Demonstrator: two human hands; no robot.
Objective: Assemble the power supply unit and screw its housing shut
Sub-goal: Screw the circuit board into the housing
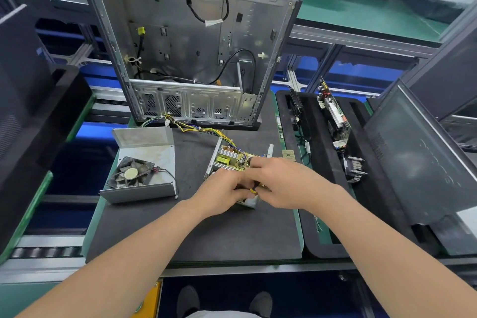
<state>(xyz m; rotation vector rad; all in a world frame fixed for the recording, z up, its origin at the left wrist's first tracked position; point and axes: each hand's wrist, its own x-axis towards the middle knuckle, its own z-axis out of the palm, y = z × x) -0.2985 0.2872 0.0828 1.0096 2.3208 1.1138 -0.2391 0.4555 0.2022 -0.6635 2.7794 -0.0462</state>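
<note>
The open power supply base point(227, 160), a metal tray with a yellow-green circuit board, lies on the black mat point(196, 227). Its bundle of coloured wires point(201, 129) runs up to the computer case. My left hand point(222, 192) curls round the tray's near end. My right hand point(281, 181) reaches over the board and pinches something small with a yellow and black part between the two hands; what it is stays hidden. To the left lies the grey housing cover point(143, 165) with its fan point(131, 171) facing up.
An open metal computer case point(191, 41) stands upright behind the mat. A black foam tray point(312, 170) on the right holds circuit boards point(335, 121) and cables. Dark case panels lean at far left and right point(418, 152). Paper stacks lie at the back.
</note>
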